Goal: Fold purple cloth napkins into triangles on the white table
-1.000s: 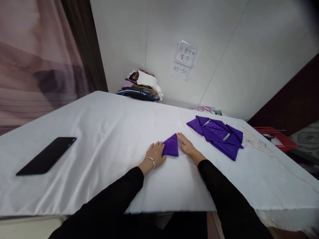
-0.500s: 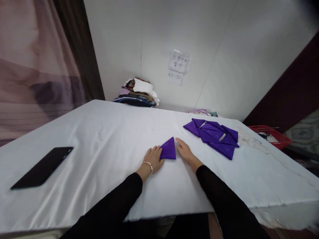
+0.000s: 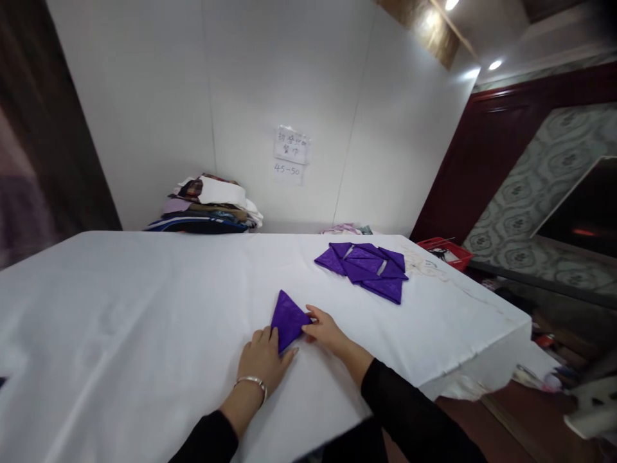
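Note:
A purple cloth napkin (image 3: 288, 320), folded into a small triangle, lies on the white-covered table with one point facing away from me. My left hand (image 3: 264, 360), wearing a silver bangle, rests on the napkin's lower left edge, fingers laid flat and the thumb spread out to the right. At the right corner, the thumb and fingers of my right hand (image 3: 326, 329) pinch the cloth. Farther back and to the right are several purple folded napkins (image 3: 369, 265), lying overlapped in a group.
A white cloth (image 3: 144, 289) covers the table and hangs over its right edge. A pile of folded clothes (image 3: 207, 204) stands against the back wall, left of a handwritten sign (image 3: 291, 146). Beyond the right edge is a red basket (image 3: 460, 254).
The view has swung right and up. The triangular napkin is turned, its point now at the top. My right hand has gone from beside it to pinching its right corner.

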The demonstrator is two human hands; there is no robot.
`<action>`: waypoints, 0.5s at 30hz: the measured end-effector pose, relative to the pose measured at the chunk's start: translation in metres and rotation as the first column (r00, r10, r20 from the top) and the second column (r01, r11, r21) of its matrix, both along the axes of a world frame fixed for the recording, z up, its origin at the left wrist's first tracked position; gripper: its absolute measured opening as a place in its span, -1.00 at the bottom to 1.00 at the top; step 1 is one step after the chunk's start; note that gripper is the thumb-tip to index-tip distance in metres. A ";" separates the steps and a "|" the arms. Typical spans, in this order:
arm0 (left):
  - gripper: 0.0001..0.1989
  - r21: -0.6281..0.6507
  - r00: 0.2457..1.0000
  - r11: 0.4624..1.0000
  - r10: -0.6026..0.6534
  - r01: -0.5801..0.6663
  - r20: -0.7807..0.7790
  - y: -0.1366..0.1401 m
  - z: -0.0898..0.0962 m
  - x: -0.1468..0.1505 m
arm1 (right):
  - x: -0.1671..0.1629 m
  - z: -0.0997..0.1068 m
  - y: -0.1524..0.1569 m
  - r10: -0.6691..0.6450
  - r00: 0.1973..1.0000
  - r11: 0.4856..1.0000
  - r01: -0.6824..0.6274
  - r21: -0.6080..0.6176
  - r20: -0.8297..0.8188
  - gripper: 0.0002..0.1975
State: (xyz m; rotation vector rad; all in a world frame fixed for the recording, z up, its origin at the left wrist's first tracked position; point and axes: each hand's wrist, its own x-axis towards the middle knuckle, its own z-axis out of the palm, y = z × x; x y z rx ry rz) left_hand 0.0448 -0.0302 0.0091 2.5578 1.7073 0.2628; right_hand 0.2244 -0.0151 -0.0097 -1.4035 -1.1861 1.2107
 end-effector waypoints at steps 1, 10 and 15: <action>-0.34 -0.018 1.000 1.000 -0.002 0.002 0.005 -0.003 0.001 0.000 | 0.000 0.000 0.005 -0.016 1.000 1.000 0.015 -0.007 -0.015 -0.32; -0.36 -0.066 0.999 0.997 -0.032 0.035 0.042 -0.004 0.009 0.004 | -0.003 0.011 0.054 -0.133 0.987 0.991 0.131 -0.027 -0.089 -0.31; -0.54 -0.057 0.995 0.996 -0.072 0.076 0.067 0.011 0.004 -0.001 | -0.016 0.014 0.048 -0.119 0.980 0.993 0.115 -0.034 -0.159 -0.11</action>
